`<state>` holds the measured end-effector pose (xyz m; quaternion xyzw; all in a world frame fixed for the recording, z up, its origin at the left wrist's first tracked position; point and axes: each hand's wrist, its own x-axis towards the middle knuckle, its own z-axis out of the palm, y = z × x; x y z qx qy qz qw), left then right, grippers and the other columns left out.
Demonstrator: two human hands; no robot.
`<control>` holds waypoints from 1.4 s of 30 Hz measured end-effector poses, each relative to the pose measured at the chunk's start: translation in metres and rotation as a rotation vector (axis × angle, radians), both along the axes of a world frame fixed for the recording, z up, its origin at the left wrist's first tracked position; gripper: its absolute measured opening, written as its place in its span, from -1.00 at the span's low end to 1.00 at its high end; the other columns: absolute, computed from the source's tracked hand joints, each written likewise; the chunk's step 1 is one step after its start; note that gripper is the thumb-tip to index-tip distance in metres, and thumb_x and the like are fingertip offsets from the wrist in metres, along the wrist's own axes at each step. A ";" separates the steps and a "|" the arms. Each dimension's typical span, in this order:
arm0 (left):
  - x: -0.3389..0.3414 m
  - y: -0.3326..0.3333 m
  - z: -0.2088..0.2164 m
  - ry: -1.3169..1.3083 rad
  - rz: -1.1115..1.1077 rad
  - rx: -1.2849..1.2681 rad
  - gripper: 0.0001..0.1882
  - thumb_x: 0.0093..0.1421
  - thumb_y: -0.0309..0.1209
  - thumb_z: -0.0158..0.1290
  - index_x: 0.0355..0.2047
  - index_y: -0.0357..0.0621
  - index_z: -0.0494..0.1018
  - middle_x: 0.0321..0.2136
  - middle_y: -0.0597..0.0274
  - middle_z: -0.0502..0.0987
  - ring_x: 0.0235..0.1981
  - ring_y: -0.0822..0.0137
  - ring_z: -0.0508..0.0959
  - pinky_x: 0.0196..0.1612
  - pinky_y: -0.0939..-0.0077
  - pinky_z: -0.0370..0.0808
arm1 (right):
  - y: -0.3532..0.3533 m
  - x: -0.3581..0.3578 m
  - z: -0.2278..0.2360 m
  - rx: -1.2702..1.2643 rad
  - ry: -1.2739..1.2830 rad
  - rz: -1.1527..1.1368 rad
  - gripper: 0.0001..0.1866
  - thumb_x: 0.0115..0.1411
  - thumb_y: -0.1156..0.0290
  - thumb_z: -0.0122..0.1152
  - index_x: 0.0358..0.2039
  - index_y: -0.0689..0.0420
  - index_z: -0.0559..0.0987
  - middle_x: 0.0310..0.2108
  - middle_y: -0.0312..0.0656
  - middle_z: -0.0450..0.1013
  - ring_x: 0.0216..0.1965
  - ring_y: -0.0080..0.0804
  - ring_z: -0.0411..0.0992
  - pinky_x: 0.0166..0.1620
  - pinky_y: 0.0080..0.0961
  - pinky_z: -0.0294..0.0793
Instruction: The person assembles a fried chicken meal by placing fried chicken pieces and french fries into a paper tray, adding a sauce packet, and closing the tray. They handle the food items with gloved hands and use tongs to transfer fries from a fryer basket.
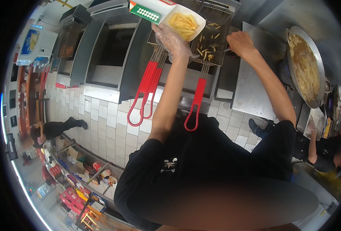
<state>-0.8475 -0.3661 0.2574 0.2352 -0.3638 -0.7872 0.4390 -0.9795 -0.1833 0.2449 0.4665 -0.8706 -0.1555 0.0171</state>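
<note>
One box (166, 16) of fries (183, 24) sits in the gloved left hand's (173, 40) grasp, over the fryer basket (222, 38); the right hand (240, 43) looks clenched, perhaps on something hidden. Portioning seems underway; next calls for keeping the box level.

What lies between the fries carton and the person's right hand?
In the head view, the wire fryer basket, with loose fries scattered in it, shows between the carton and the right hand.
</note>
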 end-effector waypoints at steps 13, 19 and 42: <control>-0.002 0.010 -0.013 -0.029 -0.081 0.063 -0.47 0.53 -0.15 -0.34 0.45 0.17 -0.09 0.32 0.15 0.17 0.25 0.22 0.29 0.29 0.16 0.32 | -0.018 -0.001 -0.030 0.117 0.047 0.137 -0.89 0.08 0.50 0.23 -0.45 0.10 0.72 -0.43 -0.11 0.64 -0.29 -0.16 0.66 -0.29 -0.27 0.66; -0.002 0.008 -0.015 -0.013 -0.076 0.006 -0.54 0.54 -0.19 -0.35 0.39 0.12 0.00 0.27 0.15 0.21 0.24 0.25 0.30 0.28 0.17 0.33 | -0.019 -0.005 -0.024 0.168 0.035 0.023 -0.88 0.10 0.49 0.21 -0.45 0.11 0.71 -0.40 -0.10 0.64 -0.26 -0.16 0.66 -0.20 -0.27 0.65; -0.018 -0.002 -0.019 0.002 -0.002 -0.084 -0.55 0.54 -0.33 -0.34 0.39 -0.04 0.08 0.17 0.03 0.30 0.11 0.26 0.38 0.18 0.29 0.40 | 0.076 -0.025 0.225 -0.419 -0.545 -0.160 -0.68 0.19 0.30 0.39 -0.05 0.10 0.67 -0.26 -0.25 0.52 -0.35 -0.49 0.48 -0.39 -0.51 0.51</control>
